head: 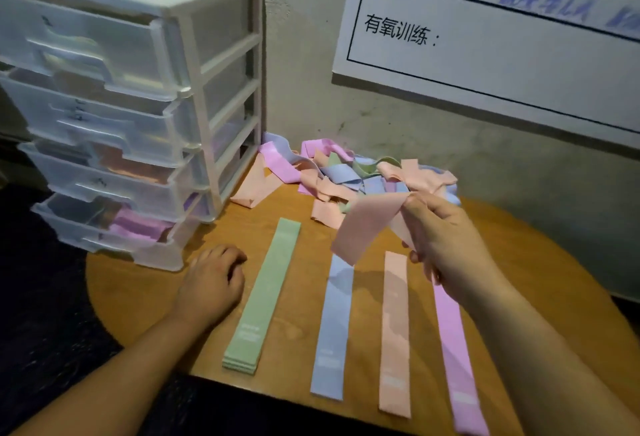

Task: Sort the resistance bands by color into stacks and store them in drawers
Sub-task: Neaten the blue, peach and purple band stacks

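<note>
Here, in the head view, we are pinching a peach band (367, 224) in our right hand (446, 238), fingers curled round one end, holding it above the wooden surface (138, 297) just in front of the tangled pile of bands (360, 175). Our left hand (214, 276) is resting on the surface beside the green stack (263, 297), fingers loosely curled and gripping nothing. Four colours are lying side by side before us: the green stack, a blue band (332, 328), a flat peach strip (394, 331) and a pink band (453, 349) partly hidden under our right forearm. The drawer unit (194, 89) is standing at the left, drawers jutting out, and pink folded bands (138, 227) are showing in the lowest drawer (114, 252).
</note>
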